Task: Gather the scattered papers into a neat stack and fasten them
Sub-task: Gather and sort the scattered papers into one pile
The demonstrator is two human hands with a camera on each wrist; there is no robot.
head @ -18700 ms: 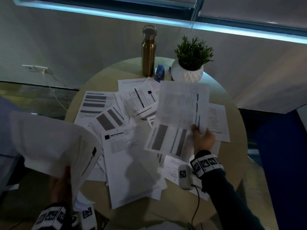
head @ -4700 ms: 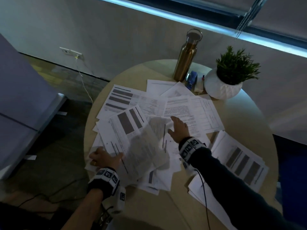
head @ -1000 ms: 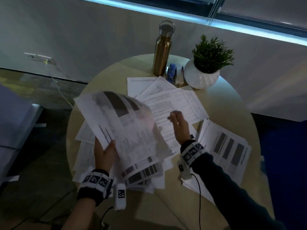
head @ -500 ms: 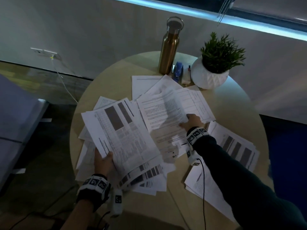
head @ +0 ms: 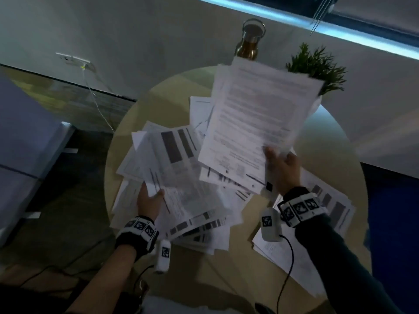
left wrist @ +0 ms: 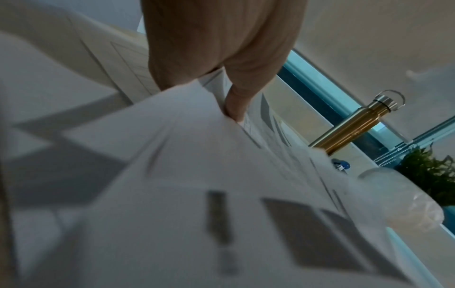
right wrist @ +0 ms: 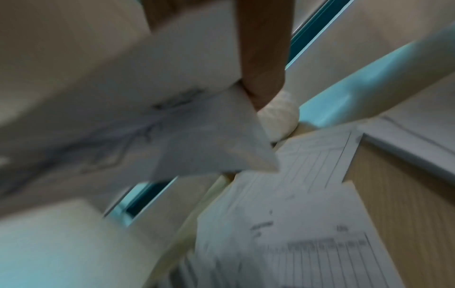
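Two loose handfuls of paper, both ready to slip.

The right hand [head: 282, 168] pinches a raised sheaf [head: 256, 130] at its bottom corner, at one o'clock over the bench [head: 158, 98]; the left hand [head: 148, 201] grips a fanned bundle [head: 179, 177] at nine. Merged carelessly, sheets could slide off or catch the bottle [head: 249, 41].

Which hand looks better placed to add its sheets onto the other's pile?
Right, probably. The right hand holds raised sheets above the table; the left hand steadies a bigger bundle lower.
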